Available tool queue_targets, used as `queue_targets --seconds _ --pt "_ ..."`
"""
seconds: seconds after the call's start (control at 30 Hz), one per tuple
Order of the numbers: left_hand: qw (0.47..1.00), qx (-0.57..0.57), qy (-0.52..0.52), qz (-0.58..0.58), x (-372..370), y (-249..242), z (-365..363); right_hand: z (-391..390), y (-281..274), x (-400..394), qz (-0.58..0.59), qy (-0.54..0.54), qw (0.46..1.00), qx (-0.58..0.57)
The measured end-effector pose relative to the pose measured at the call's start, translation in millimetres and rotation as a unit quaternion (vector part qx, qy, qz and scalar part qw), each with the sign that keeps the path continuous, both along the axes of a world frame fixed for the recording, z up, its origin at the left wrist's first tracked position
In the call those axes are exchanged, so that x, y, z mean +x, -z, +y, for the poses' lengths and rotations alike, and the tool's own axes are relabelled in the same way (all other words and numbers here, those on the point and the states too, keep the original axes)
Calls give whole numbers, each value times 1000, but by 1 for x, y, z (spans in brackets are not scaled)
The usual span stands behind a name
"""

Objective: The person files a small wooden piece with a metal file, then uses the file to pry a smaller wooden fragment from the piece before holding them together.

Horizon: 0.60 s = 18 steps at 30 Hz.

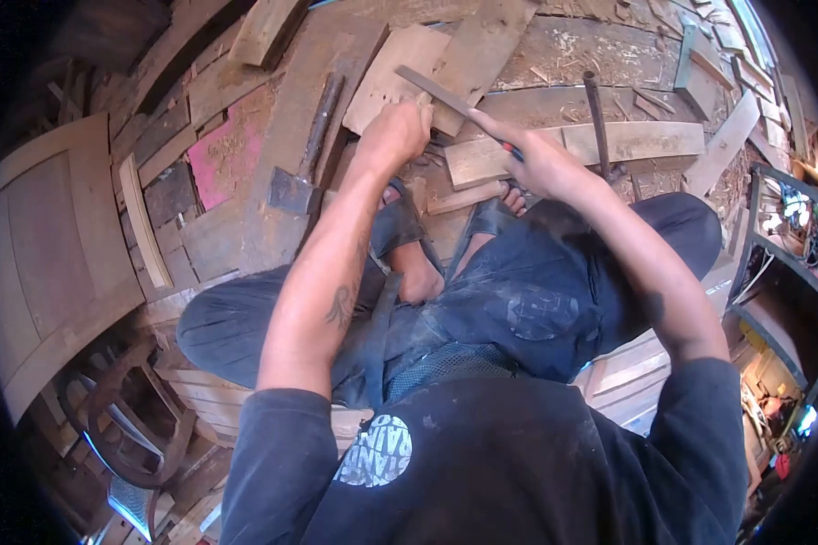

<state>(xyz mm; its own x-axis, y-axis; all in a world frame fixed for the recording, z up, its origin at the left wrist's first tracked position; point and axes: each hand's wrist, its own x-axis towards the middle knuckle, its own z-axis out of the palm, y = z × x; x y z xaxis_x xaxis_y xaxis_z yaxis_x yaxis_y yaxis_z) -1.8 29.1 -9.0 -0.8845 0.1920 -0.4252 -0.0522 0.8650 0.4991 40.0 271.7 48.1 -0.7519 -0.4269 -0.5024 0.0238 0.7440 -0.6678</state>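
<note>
My right hand [541, 162] is wrapped round the red and black handle of a flat metal file [436, 89]. Its long blade slants up and left over the boards, passing just above my left hand. My left hand [395, 134] is closed, fingertips pinched at a small piece of wood [424, 100] that the fingers partly hide. Beneath them lies a pale board [391, 77], which overlaps a longer plank [482, 50].
A hammer [295, 189] with a metal handle lies left of my feet. At the right, a second metal-handled tool [596, 118] stands near a curved wooden piece [636, 140]. Wood scraps and shavings cover the floor. A panelled wooden door [59, 245] is at far left.
</note>
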Motion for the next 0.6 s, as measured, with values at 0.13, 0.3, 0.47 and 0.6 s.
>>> queue_targets --seconds 0.13,0.3,0.47,0.6 --pt "999 -42 4 -3 3 -11 3 -30 35 -64 119 -83 989 24" --pt "1000 -18 -17 15 9 -11 9 -4 2 -44 94 -100 988 63" --pt "1000 -2 -30 -8 1 1 1 31 -22 21 9 -15 999 -44" --pt "1000 4 -21 -7 -2 -1 3 -4 -24 -6 -107 38 994 -2"
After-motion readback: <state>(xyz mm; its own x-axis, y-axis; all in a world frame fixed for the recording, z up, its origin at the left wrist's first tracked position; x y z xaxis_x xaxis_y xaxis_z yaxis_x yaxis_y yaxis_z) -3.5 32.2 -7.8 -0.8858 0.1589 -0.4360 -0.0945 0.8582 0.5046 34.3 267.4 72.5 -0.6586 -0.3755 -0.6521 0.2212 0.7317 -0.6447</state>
